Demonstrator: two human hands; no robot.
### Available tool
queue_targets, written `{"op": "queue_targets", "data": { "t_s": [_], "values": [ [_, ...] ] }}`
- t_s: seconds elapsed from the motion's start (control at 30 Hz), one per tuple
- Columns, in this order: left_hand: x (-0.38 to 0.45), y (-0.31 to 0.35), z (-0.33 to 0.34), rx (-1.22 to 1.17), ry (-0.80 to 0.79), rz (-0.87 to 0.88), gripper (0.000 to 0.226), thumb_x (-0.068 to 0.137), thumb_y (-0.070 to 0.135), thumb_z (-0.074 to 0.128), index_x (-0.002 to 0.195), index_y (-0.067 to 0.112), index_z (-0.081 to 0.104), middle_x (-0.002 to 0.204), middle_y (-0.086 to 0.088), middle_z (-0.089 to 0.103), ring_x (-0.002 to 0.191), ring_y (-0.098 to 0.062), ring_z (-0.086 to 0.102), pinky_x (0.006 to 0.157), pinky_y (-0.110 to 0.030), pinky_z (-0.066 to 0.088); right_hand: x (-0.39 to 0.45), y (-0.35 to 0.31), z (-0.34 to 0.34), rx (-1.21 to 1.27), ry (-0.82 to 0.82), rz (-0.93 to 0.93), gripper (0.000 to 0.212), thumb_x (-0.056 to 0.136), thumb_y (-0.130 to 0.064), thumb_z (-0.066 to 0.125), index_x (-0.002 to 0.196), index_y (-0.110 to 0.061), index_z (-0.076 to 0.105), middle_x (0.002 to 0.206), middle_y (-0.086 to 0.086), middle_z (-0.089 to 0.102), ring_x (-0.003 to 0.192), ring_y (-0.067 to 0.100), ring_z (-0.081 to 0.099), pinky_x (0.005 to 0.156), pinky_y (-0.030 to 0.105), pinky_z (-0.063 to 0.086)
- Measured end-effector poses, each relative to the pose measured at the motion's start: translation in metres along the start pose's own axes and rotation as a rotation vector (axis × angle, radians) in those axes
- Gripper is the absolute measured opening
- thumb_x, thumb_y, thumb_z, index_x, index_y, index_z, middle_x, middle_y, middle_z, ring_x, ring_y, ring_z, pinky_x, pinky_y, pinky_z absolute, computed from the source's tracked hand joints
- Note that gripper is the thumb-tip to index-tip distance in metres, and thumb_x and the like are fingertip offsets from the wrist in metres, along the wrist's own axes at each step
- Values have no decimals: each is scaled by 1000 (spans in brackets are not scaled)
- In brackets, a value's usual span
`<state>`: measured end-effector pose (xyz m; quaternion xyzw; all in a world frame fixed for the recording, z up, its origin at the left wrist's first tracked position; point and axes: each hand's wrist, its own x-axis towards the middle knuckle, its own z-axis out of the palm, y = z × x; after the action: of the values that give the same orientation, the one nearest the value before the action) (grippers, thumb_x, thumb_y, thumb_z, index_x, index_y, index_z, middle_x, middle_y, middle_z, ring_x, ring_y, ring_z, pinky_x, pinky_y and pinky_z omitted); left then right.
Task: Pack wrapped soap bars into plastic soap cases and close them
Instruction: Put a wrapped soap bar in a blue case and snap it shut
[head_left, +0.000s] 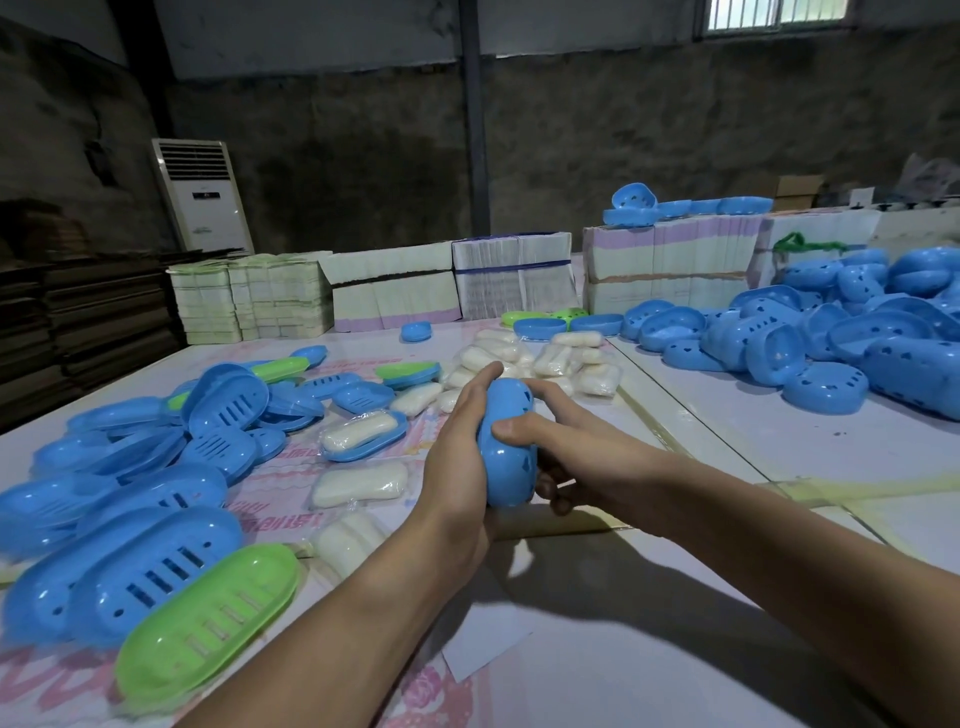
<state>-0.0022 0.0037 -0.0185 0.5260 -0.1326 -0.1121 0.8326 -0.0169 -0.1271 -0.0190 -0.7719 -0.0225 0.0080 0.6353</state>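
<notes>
Blue oval plastic soap case (506, 447) | held above the bench (753, 457), between both palms | left hand (457, 457) and right hand (561, 447) clasp it from opposite sides, likely squeezing halves closed | wrapped white soap bars (540, 358) heaped beyond, within reach

Blue case (506, 441) — smooth, glossy plastic; soap bar (361, 484) in clear shiny film; wall (675, 130) rough, matt.
</notes>
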Motion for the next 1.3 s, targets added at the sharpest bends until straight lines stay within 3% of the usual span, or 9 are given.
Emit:
{"op": "queue_targets", "data": {
  "t_s": [0.17,0.37,0.43,0.5,0.57,0.8,0.9,1.1,1.3],
  "values": [
    [-2,5,0,-17,-46,13,28,103,43,45,121,43,67,92,10,77,75,-19,76,61,-37,58,-1,0,7,-85,74,-59,66,67,-61,62,127,-57,35,89,2,67,58,12,55,48,24,42],
    [-1,3,3,-79,-135,-34,28,84,54,56,109,48,68,108,5,75,98,-20,75,72,-38,63,3,5,-1,-137,176,-151,79,75,-44,73,137,-59,27,119,0,59,75,-1,68,56,17,52],
    [1,-1,3,-62,-167,-43,28,94,53,49,117,49,64,128,3,69,115,-18,69,88,-39,59,4,2,-9,-278,230,-166,87,69,-51,73,138,-63,21,123,-4,56,88,7,67,69,23,55],
    [4,-8,1,32,-179,-3,37,102,52,37,138,51,48,150,11,50,138,-8,48,116,-44,39,6,-3,-22,-427,312,-147,91,69,-56,70,142,-56,16,122,-2,54,91,11,63,73,27,53],
    [6,-12,-1,100,-164,25,39,104,52,35,142,51,43,156,16,40,142,-3,33,123,-45,23,4,-6,-42,-549,395,-107,95,67,-58,70,143,-46,15,115,2,57,91,17,62,81,37,53],
    [16,-6,-12,156,-77,20,30,100,60,40,119,54,62,133,25,60,120,-11,51,117,-57,28,-37,3,-156,-1107,669,159,84,67,-70,57,133,-29,25,88,-3,57,77,21,57,58,34,42],
    [16,-10,-10,196,-74,31,29,102,55,38,112,51,64,128,22,63,120,-14,55,114,-57,33,-57,12,-209,-1237,804,340,85,66,-75,45,133,-26,26,82,0,54,81,27,55,60,35,41],
    [15,-14,-6,263,-55,30,33,104,54,36,105,50,69,116,23,70,113,-7,59,98,-45,43,-64,47,-268,-1424,857,538,74,79,-72,42,135,-23,36,133,12,53,126,36,40,89,44,41],
    [17,-17,-6,269,-12,32,35,104,49,40,97,42,73,103,18,75,111,-12,63,100,-47,45,-64,62,-285,-1494,968,602,49,91,-53,46,130,-22,48,137,12,40,128,34,34,97,46,36]
  ]
}}
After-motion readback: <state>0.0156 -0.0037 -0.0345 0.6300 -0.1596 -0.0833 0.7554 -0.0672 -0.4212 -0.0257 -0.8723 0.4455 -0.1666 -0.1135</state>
